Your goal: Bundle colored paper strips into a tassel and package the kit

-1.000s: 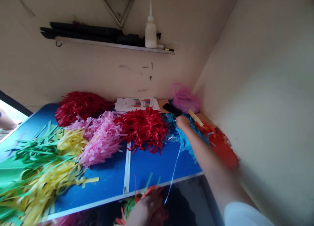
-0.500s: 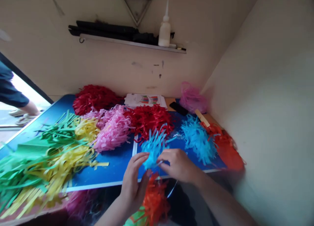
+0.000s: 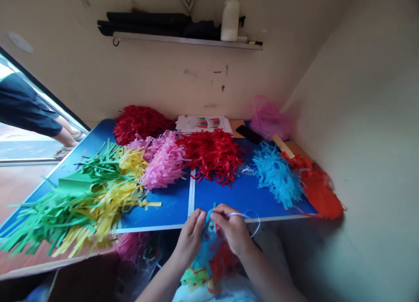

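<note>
Just in front of the table's near edge, my left hand (image 3: 192,232) and my right hand (image 3: 233,228) come together, fingertips pinched on the top of a light blue paper tassel (image 3: 209,245). Its fringe hangs down below my fingers. A thin white string (image 3: 259,225) loops out to the right from my right hand. Lower down, an orange tassel (image 3: 224,260) and a yellow-green tassel (image 3: 194,276) hang close by the blue one, over my lap. My fingers partly hide the pinched end.
On the blue table (image 3: 170,217) lie green fringe (image 3: 49,219), yellow fringe (image 3: 98,219), pink tassels (image 3: 165,162), red tassels (image 3: 212,156), blue tassels (image 3: 278,173) and orange paper (image 3: 319,190). Behind are printed sheets (image 3: 203,124), a phone (image 3: 248,134) and a pink bag (image 3: 270,121). A person's legs (image 3: 29,105) show left.
The blue tassel's fringe pointed up over the table edge; now it hangs down below my hands. My hands have drawn closer together, and the camera view has shifted.
</note>
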`<state>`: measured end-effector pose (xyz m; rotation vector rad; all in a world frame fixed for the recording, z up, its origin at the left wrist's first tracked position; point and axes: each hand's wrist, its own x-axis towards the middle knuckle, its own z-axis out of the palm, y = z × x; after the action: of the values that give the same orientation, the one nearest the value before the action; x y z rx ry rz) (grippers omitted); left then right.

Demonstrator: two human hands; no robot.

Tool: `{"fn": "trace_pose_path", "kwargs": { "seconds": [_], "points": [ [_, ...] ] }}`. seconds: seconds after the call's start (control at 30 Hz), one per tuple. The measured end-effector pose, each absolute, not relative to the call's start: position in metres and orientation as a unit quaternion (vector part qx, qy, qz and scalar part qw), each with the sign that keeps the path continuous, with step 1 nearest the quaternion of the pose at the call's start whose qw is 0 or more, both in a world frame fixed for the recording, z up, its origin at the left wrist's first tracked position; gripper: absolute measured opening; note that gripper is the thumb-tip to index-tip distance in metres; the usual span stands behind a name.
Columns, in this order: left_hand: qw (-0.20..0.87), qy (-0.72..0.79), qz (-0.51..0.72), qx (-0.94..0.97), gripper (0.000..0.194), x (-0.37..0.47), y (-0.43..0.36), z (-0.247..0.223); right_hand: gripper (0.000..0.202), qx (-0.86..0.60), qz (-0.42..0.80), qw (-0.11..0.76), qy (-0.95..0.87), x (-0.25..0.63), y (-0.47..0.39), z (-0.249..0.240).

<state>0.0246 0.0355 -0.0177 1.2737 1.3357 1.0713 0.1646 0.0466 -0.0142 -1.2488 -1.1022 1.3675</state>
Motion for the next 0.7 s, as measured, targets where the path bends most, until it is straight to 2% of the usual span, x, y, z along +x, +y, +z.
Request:
{"fn": "trace_pose_path", "kwargs": {
  "seconds": [0.13,0.33,0.5,0.57,0.7],
  "points": [
    [0.415,0.555,0.436,0.574,0.023,0.017,0.035,-0.016,0.015,-0.547,0.490,0.489,-0.470,0.164,0.046,-0.015],
    [0.558,0.532,0.442,0.459,0.027,0.017,0.037,-0.017,0.021,-0.503,0.617,0.468,-0.384,0.163,0.044,-0.020],
    [0.597,0.519,0.436,0.429,0.027,0.020,0.038,-0.022,0.017,-0.504,0.606,0.459,-0.410,0.170,0.048,-0.018],
    [0.554,0.524,0.446,0.468,0.022,0.021,0.037,-0.024,0.015,-0.515,0.572,0.456,-0.447,0.171,0.049,-0.016],
    [0.402,0.522,0.496,0.566,0.015,0.025,0.032,-0.028,0.015,-0.558,0.445,0.478,-0.512,0.169,0.048,-0.016]
  ]
}}
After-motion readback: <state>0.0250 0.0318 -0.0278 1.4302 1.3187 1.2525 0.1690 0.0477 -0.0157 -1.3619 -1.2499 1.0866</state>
